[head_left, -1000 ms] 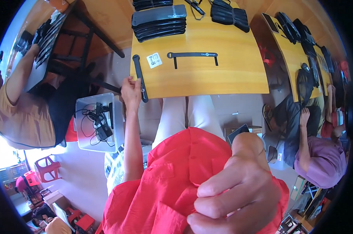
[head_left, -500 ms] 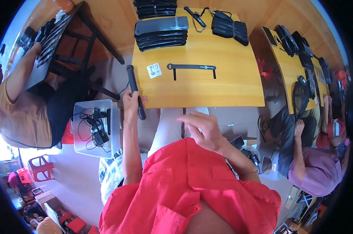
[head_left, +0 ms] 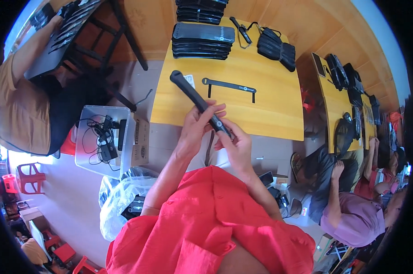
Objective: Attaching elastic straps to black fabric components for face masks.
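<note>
I hold a long black bar-shaped part slanted above the near edge of the yellow table. My left hand grips its middle, and my right hand closes on its lower end. On the table beyond lie a flat black strap with two short prongs and a small white label. At the far side stand a stack of black flat panels and a black pouch with a cable.
A clear plastic bin of black cables sits on the floor to my left beside a cardboard box, with a plastic bag nearer me. A person in a tan shirt works at left. Other people sit at the right table.
My left hand lifted the black bar off the table edge and brought it toward me. My right hand moved from close to the camera down onto the bar's lower end.
</note>
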{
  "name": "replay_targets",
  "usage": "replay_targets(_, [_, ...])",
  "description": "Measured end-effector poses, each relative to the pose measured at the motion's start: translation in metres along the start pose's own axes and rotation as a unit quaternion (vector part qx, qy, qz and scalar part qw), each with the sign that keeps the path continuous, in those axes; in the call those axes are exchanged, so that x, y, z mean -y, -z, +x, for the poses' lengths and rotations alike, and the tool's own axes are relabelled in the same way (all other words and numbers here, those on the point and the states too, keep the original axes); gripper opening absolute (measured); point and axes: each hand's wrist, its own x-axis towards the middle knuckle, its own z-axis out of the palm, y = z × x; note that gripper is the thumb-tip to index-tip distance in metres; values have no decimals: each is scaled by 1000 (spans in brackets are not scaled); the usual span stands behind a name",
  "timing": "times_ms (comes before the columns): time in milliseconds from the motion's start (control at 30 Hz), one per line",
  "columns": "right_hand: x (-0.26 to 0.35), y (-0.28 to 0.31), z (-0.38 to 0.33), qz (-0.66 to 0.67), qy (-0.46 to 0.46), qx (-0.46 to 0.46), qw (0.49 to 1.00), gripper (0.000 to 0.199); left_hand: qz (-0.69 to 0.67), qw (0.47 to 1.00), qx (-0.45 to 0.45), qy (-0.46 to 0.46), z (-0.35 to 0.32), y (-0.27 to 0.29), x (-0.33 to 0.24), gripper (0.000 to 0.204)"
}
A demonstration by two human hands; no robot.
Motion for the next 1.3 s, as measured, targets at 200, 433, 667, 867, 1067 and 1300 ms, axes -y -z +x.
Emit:
replay_targets(200, [16,10,1,193,-89,2,977,26,56,996,63,22,-12,4,7,22])
replay_targets(433, [32,38,6,-122,108,-32,986,12,44,996,59,53,-12,-1,-12,22])
replay_targets(667, [39,44,4,-180,156,-15,971,14,66,995,65,48,-15,-12,-10,36])
replay_targets(867, [45,47,6,-181,154,5,971,15,49,995,71,57,-14,-13,-10,39])
replay_targets(1067, [48,49,10,-228,185,-9,956,13,65,993,85,47,-17,-20,-7,36])
replay_targets(1300, [49,55,6,-193,165,-3,967,14,54,996,61,38,-15,-25,-6,36])
